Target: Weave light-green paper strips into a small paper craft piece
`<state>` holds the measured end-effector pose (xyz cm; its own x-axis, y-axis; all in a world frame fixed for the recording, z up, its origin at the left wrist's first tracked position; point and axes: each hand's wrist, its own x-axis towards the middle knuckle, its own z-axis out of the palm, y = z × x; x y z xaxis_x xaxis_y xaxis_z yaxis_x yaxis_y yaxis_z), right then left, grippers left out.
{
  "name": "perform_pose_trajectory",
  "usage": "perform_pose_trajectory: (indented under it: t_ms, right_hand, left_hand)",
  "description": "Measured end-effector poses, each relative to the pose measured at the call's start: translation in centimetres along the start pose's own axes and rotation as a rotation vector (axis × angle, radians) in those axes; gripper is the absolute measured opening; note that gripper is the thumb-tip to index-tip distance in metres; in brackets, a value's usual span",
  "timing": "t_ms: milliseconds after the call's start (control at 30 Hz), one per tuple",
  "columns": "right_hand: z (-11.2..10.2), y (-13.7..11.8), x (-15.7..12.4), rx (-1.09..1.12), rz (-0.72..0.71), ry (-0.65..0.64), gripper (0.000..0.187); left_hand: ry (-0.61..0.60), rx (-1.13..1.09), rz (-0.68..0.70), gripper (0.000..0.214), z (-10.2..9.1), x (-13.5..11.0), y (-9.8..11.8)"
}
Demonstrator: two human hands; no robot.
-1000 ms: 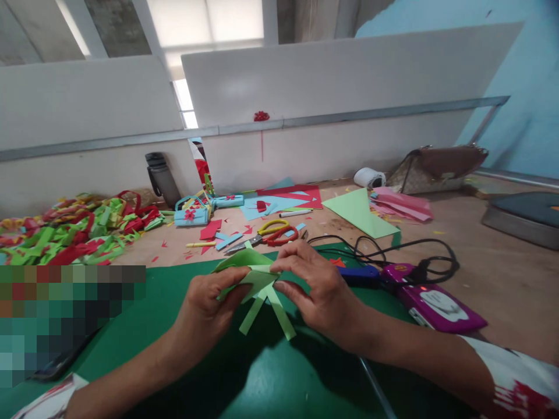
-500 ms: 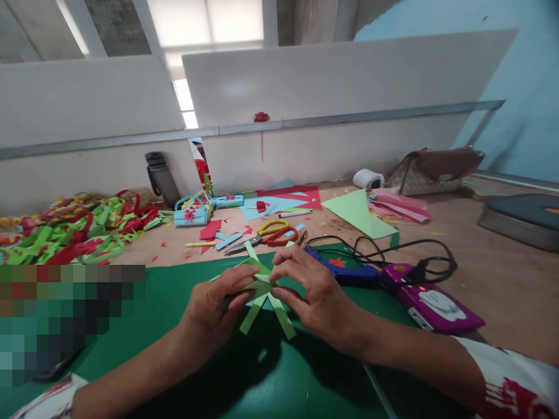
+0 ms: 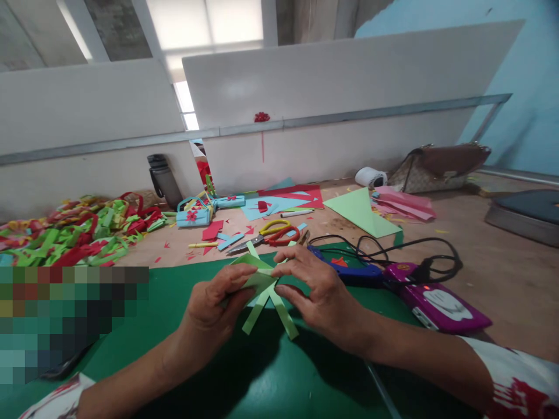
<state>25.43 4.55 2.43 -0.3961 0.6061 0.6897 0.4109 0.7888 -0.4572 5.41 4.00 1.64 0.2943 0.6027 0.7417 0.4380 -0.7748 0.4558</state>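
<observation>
Between my two hands is a light green paper piece (image 3: pixel 262 280) with several narrow strips sticking out, two of them pointing down toward me. My left hand (image 3: pixel 220 299) pinches its left side between thumb and fingers. At its right edge, my right hand (image 3: pixel 312 291) grips the paper with thumb and fingertips, the other fingers curled above. The piece is held over a green mat (image 3: pixel 174 326). Just beyond lie scissors (image 3: pixel 266 235) with yellow and red handles. A blue glue gun (image 3: pixel 351 273) rests to the right of my right hand.
A purple power strip (image 3: pixel 437 299) with a black cable lies right. Coloured paper scraps (image 3: pixel 78 233) are heaped left beside a dark bottle (image 3: pixel 165 180). Small blue paper bags (image 3: pixel 193 217), a green sheet (image 3: pixel 364 212) and a brown handbag (image 3: pixel 441 169) stand or lie along the back.
The green paper piece has tilted slightly, showing more of its folded face. Both hands keep their hold on it. The view has shifted a little.
</observation>
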Motion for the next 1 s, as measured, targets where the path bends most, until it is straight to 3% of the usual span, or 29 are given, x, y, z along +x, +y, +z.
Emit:
perform_pose_trajectory:
  t_ms: [300,433,633,733,900,967,1000]
  right_hand:
    - [-0.1,-0.3,0.1,0.074,0.036,-0.042,0.021]
    - [-0.1,-0.4,0.1,0.126,0.059,-0.079,0.019]
    - [0.4,-0.5,-0.2,0.163,0.086,-0.164,0.023]
    - [-0.1,-0.5,0.2,0.143,0.068,-0.155,0.022]
    - [-3.6,-0.2,2.3,-0.097,0.167,-0.023,0.019]
    - [-5.4,0.3,2.6,-0.348,0.173,-0.073,0.020]
    - [-6.2,0.6,2.4,-0.525,0.184,-0.177,0.019]
  left_hand:
    - [-0.020,0.085,0.052,0.020,0.1,0.6,0.5]
    - [-0.104,0.045,0.105,0.022,0.0,0.5,0.4]
    - [-0.261,0.018,0.066,0.030,-0.2,0.1,-0.3]
    - [-0.251,0.043,0.070,0.025,-0.3,0.0,-0.9]
    - [-0.216,0.130,0.060,0.025,-0.5,-0.5,-1.9]
    - [-0.244,0.158,0.054,0.027,-0.6,-1.0,-2.5]
    - [-0.263,0.172,0.063,0.029,-0.6,-1.3,-2.9]
